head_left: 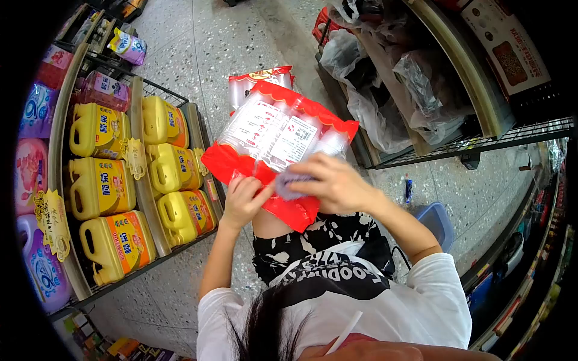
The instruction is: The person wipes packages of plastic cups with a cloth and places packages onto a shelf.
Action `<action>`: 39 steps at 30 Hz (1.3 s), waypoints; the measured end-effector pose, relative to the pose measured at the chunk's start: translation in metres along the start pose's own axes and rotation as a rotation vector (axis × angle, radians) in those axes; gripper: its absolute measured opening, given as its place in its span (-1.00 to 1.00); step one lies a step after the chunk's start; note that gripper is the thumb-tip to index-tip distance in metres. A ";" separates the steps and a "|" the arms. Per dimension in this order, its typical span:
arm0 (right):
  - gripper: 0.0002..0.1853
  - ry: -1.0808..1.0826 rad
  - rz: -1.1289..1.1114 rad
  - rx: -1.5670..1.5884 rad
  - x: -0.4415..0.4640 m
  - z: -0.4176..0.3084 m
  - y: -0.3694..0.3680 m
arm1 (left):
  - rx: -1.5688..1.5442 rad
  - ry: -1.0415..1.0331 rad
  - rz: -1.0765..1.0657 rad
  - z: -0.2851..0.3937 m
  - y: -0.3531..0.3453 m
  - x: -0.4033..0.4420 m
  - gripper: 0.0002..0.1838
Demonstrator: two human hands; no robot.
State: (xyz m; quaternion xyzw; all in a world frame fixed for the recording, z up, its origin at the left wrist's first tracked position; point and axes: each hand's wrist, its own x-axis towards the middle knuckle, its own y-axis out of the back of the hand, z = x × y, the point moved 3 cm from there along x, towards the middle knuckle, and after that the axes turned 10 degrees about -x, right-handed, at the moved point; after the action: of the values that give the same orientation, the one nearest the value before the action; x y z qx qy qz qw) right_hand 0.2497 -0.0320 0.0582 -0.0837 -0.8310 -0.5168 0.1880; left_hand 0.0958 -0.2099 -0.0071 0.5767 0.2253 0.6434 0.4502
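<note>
A clear plastic package with red ends and a white printed label (274,133) rests by my lap. It seems to hold rows of clear cups. My left hand (245,200) grips its red near edge, with the fingers pressed on the plastic. In my right hand (328,182) is a bunched purple cloth (294,185), pressed against the package's near side. Part of the cloth is hidden under my fingers. Just beyond lies a second red-trimmed package (241,88), partly covered by the first.
On the left, a shelf rack (158,231) carries several yellow detergent jugs (101,185). Plastic bags (376,114) fill the right shelf (475,78). A blue plastic bin (435,224) stands on the speckled floor (391,240) near my right elbow, with a small blue item (409,190) beyond it.
</note>
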 end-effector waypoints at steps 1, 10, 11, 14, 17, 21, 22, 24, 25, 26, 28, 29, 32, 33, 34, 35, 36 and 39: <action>-0.59 0.036 -0.045 -0.008 0.000 -0.005 -0.011 | 0.056 0.140 0.125 0.003 0.003 -0.006 -0.45; -0.61 -0.032 -0.017 -0.083 -0.004 -0.013 -0.036 | -1.682 1.293 0.759 0.055 -0.056 -0.088 -0.64; -0.61 -0.036 -0.011 -0.078 -0.005 -0.014 -0.036 | -1.911 1.159 0.764 0.064 -0.063 -0.084 -0.65; -0.61 -0.035 0.005 -0.072 -0.006 -0.018 -0.038 | -1.700 1.257 0.743 0.073 -0.063 -0.052 -0.69; -0.62 -0.006 0.022 -0.083 -0.009 -0.025 -0.041 | -1.508 1.298 0.671 0.068 -0.068 -0.049 -0.71; -0.63 0.030 0.045 -0.118 -0.013 -0.031 -0.047 | -1.311 1.172 0.896 0.066 -0.079 -0.043 -0.73; -0.63 0.027 0.054 -0.138 -0.012 -0.034 -0.046 | -1.222 1.148 0.926 0.069 -0.071 -0.034 -0.73; -0.63 -0.008 0.069 -0.167 -0.010 -0.036 -0.047 | -0.991 1.120 0.989 0.067 -0.066 -0.028 -0.72; -0.63 -0.040 0.076 -0.177 -0.008 -0.036 -0.048 | -0.949 1.148 0.994 0.066 -0.065 -0.028 -0.72; -0.63 -0.073 0.081 -0.186 -0.008 -0.035 -0.048 | -0.907 1.176 0.998 0.066 -0.064 -0.029 -0.71; -0.57 -0.130 0.044 -0.202 -0.007 -0.030 -0.040 | -0.841 1.190 0.988 0.065 -0.062 -0.030 -0.70; -0.53 -0.157 0.026 -0.208 -0.007 -0.026 -0.037 | -0.867 1.196 0.976 0.064 -0.063 -0.032 -0.70; -0.59 -0.176 0.037 -0.263 -0.016 -0.006 -0.031 | -0.868 1.186 0.951 0.063 -0.067 -0.038 -0.69; -0.61 -0.186 0.047 -0.290 -0.021 0.001 -0.030 | -0.820 1.166 0.950 0.063 -0.069 -0.040 -0.69; -0.61 -0.224 0.081 -0.317 -0.023 0.009 -0.027 | -0.773 1.147 0.949 0.063 -0.070 -0.041 -0.69; -0.62 -0.213 0.156 -0.341 -0.025 0.019 -0.022 | -0.777 1.155 0.947 0.063 -0.070 -0.043 -0.69; -0.62 -0.247 0.154 -0.366 -0.027 0.029 -0.018 | -0.780 1.162 0.945 0.063 -0.071 -0.044 -0.69; -0.63 -0.398 0.218 -0.416 -0.033 0.066 -0.012 | -0.791 1.181 0.937 0.067 -0.066 -0.037 -0.68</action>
State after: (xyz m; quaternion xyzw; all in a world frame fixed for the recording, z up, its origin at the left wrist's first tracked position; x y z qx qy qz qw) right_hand 0.2613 0.0234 0.0087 -0.3085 -0.7141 -0.6261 0.0547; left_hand 0.1777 -0.2241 -0.0644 -0.0197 -0.0803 0.9900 0.1146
